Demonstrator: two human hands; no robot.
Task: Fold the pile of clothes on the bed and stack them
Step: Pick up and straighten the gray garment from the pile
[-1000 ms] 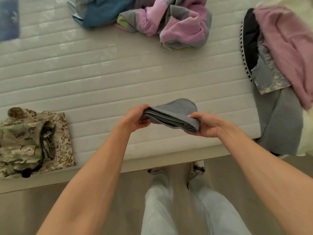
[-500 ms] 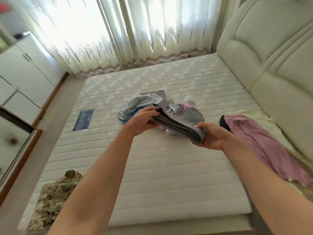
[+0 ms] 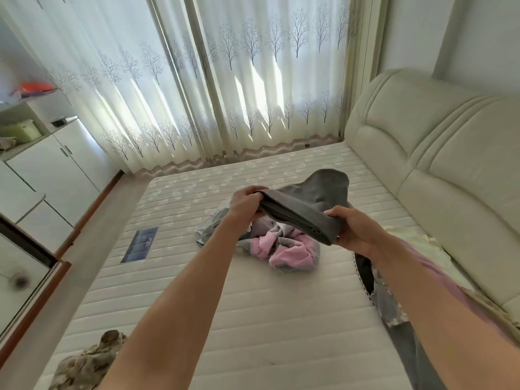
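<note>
Folded grey knit garment (image 3: 309, 209) held above the white quilted mattress (image 3: 253, 319), left hand (image 3: 244, 204) and right hand (image 3: 354, 229) fingers gripping opposite ends; likely next, setting it on a stack.

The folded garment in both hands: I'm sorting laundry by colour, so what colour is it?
Plain grey folded garment, seen in the head view.

Both forearms are bare from the bottom of the frame up to the wrists, with no sleeve, watch, bracelet or ring showing. The left hand (image 3: 244, 205) and the right hand (image 3: 355, 230) wear no gloves. The arms are slim and smooth, entering from the lower left and lower right corners.
</note>
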